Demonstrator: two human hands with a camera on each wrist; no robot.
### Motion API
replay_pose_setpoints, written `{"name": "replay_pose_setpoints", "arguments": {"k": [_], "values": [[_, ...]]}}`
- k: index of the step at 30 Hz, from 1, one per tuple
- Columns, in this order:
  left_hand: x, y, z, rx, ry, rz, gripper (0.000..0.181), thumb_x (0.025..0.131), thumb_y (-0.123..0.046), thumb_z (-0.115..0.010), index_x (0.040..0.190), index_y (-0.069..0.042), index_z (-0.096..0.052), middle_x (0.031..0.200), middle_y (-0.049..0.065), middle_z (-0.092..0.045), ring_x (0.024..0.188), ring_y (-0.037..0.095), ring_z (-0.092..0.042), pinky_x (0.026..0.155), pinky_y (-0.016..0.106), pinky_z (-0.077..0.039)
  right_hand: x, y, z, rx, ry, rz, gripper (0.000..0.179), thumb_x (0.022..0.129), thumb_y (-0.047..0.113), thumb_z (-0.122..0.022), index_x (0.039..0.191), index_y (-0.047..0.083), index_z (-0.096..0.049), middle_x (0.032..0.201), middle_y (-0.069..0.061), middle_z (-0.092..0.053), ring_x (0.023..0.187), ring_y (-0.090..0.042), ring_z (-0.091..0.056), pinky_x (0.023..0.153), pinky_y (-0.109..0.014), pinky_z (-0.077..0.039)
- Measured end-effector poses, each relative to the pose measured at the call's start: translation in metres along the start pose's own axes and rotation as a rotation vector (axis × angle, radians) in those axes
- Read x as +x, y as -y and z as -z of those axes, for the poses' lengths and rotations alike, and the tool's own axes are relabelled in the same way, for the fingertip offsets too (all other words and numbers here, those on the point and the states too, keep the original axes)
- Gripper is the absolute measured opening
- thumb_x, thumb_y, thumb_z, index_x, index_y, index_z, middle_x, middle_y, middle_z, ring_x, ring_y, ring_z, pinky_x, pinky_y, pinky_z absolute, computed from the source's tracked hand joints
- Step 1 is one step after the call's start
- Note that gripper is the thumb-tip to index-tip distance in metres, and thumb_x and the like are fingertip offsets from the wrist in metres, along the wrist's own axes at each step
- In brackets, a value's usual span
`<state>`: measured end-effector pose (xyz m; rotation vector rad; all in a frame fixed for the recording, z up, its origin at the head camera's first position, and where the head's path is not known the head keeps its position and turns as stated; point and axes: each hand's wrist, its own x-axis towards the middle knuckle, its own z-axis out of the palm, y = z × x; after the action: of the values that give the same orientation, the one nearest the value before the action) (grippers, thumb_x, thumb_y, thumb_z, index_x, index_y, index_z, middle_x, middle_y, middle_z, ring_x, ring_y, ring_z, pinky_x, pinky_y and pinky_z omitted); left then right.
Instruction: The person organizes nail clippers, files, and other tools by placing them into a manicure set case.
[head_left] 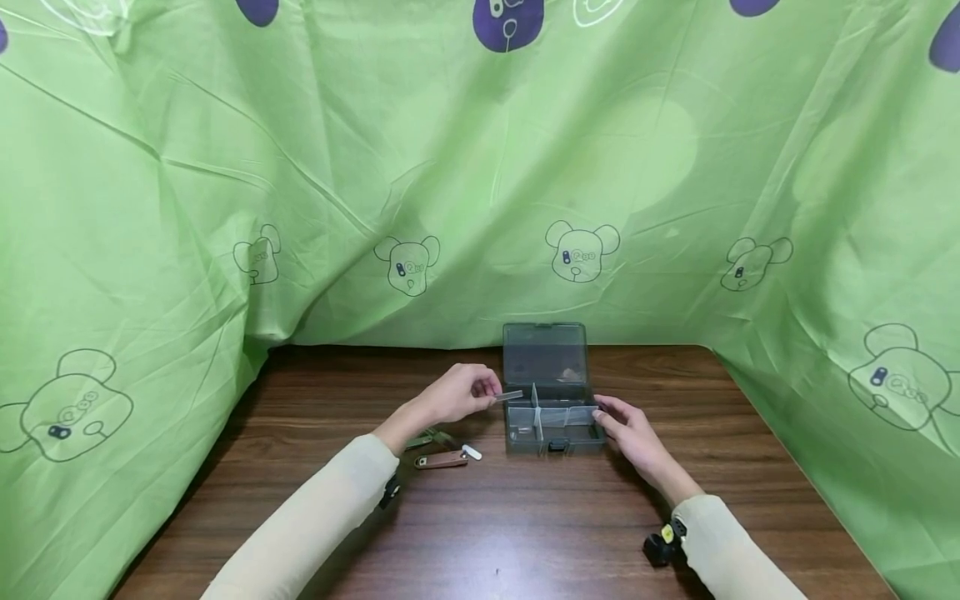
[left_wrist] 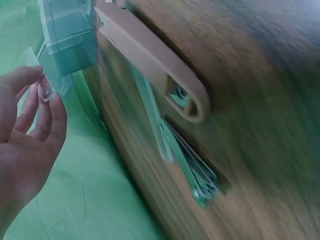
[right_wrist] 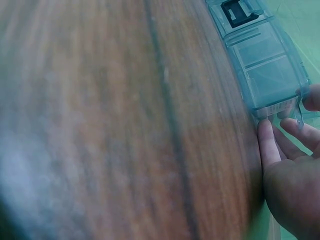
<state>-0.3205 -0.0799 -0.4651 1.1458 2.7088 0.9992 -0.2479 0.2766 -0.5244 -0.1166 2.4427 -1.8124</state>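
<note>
Item 1: short, clear plastic strip [head_left: 509,396]. You are holding it in your left hand [head_left: 463,392]; that grip is narrowing to a pinch between thumb and fingertips, the strip's free end standing at the left rim of the box.

Item 2: smoky-grey, see-through rectangular plastic box [head_left: 525,447]. It is sitting upright, its lid [head_left: 543,354] standing raised at the back, a dark latch [head_left: 557,446] facing you. Clear upright dividers [head_left: 566,414] are parting its inside. Your right hand [head_left: 633,433] is holding the box's right side, that grip closing thumb and fingers about the wall.

Item 3: brownish-pink, rounded-end nail clipper [head_left: 441,460], lying left of the box, a small white rounded piece [head_left: 472,452] resting at its right end.

Item 4: green metal nail clipper [left_wrist: 187,165], lying just beside Item 3.

Item 5: dark brown wood-grain worktop [head_left: 540,517], carrying the box and both clippers.

Item 6: bright green cloth [head_left: 450,150] printed with outlined bear heads, hanging behind and at both sides.
</note>
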Motion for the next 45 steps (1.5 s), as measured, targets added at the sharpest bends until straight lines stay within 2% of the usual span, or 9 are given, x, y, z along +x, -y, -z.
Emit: {"name": "replay_pose_setpoints", "arguments": {"k": [7,12,20,34,40,45], "values": [[0.021,-0.007,-0.007,0.012,-0.013,-0.023,0.008,0.096,-0.007,-0.076,0.102,-0.013,-0.075,0.09,-0.007,-0.068,0.084,0.007,-0.064,0.08,0.026,-0.057,0.0,0.0,0.002,-0.016,-0.012,-0.001,0.056,0.111,0.028,-0.057,0.157,-0.002,-0.044,0.159,-0.025,-0.045,0.143,-0.033,-0.045,0.114,-0.044,-0.043],[0.034,-0.012,-0.015,-0.019,-0.024,-0.024,0.006,0.097,-0.008,-0.076,0.103,-0.01,-0.075,0.091,-0.006,-0.067,0.084,0.007,-0.063,0.079,0.023,-0.056,0.0,0.001,0.001,-0.019,-0.011,-0.001,0.055,0.112,0.027,-0.057,0.157,-0.001,-0.044,0.159,-0.026,-0.045,0.144,-0.034,-0.044,0.114,-0.044,-0.043],[0.043,-0.02,-0.033,-0.103,-0.026,0.018,0.006,0.099,-0.006,-0.075,0.104,-0.009,-0.075,0.091,-0.004,-0.067,0.084,0.009,-0.063,0.078,0.023,-0.055,0.001,-0.001,-0.001,0.004,0.006,-0.003,0.057,0.112,0.028,-0.056,0.159,-0.002,-0.041,0.16,-0.027,-0.043,0.145,-0.035,-0.043,0.115,-0.047,-0.042],[0.071,-0.037,-0.052,-0.114,-0.042,-0.032,0.006,0.098,-0.006,-0.075,0.104,-0.007,-0.075,0.091,-0.005,-0.067,0.084,0.007,-0.063,0.078,0.02,-0.053,0.004,-0.003,0.0,-0.011,-0.008,-0.006,0.054,0.112,0.027,-0.057,0.156,-0.001,-0.045,0.158,-0.026,-0.045,0.143,-0.036,-0.045,0.117,-0.055,-0.039],[0.076,-0.043,-0.059,-0.085,-0.018,-0.017,0.007,0.099,-0.011,-0.075,0.106,-0.011,-0.074,0.094,-0.007,-0.067,0.085,0.004,-0.061,0.078,0.017,-0.052,0.004,-0.002,0.0,-0.001,-0.018,-0.001,0.054,0.111,0.026,-0.057,0.156,-0.002,-0.045,0.156,-0.026,-0.048,0.14,-0.034,-0.047,0.114,-0.048,-0.042],[0.079,-0.046,-0.06,-0.08,-0.02,-0.018,0.006,0.099,-0.009,-0.075,0.105,-0.01,-0.074,0.093,-0.006,-0.067,0.085,0.004,-0.062,0.078,0.017,-0.052,0.003,-0.002,0.0,0.01,-0.013,0.003,0.054,0.112,0.026,-0.057,0.156,-0.002,-0.044,0.157,-0.026,-0.047,0.14,-0.033,-0.047,0.113,-0.044,-0.043]]}}
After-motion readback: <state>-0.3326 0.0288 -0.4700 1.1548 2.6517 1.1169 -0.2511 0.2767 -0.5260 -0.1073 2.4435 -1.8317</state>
